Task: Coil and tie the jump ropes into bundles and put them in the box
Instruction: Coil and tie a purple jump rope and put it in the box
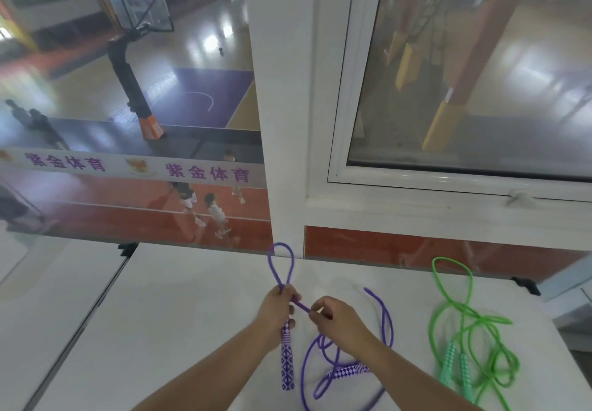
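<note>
Purple jump rope (386, 321) is looping upward, one patterned handle (287, 359) hanging upright; green jump rope (467, 324) is lying tangled at right.

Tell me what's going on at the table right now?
A person is coiling the purple jump rope on the white table. The left hand grips one patterned handle with a loop above it; the right hand pinches the rope beside it. The green jump rope lies loose at the right. No box is in view.

white bench (179, 321), white-framed window (339, 154) behind it, basketball court below through glass, hoop stand (128, 74) with orange base, purple-lettered banner (134, 167), few people (205, 209) on red floor, yellow-padded pillars (443, 122)
</note>
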